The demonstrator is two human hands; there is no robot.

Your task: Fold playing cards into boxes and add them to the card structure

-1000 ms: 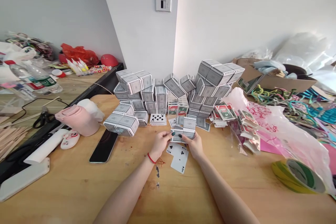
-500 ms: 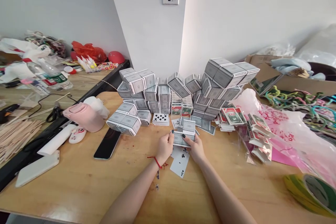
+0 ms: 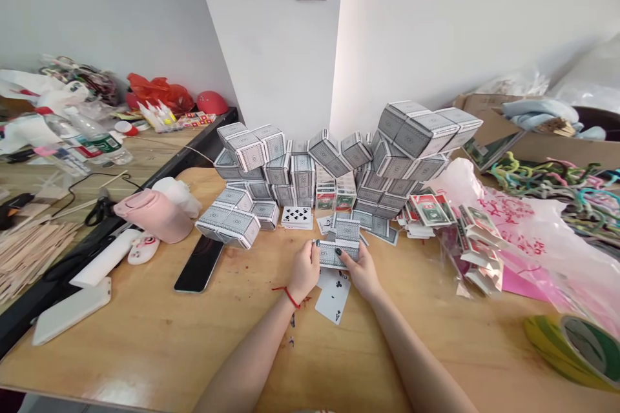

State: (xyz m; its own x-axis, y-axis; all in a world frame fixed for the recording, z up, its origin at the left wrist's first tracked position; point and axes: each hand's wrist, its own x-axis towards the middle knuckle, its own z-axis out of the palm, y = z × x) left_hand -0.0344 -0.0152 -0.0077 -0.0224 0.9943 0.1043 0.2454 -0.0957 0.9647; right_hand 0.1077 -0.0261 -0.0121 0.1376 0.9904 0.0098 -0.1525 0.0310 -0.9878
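Both my hands grip one small piece made of folded playing cards (image 3: 330,253), with grey patterned backs outward and a narrower part standing up at its far side. My left hand (image 3: 306,271) pinches its left end. On its right part, the thumb of my right hand (image 3: 361,269) presses from above, with the fingers hidden beneath. Under the piece, loose playing cards (image 3: 333,300) lie face up on the table. Just beyond it are more flat cards (image 3: 375,224) and a stack with an eight of spades (image 3: 297,216) on top.
Card-built blocks form stacks at the left (image 3: 228,216), back middle and right (image 3: 411,132). Empty card boxes (image 3: 430,210) lie to the right, near a plastic bag (image 3: 527,219) and a tape roll (image 3: 571,348). A phone (image 3: 198,264), a white mouse (image 3: 143,248) and a pink cup (image 3: 157,214) stand left.
The camera view has shifted slightly. Both hands keep the same hold on the folded-card piece, which looks almost unchanged in place.
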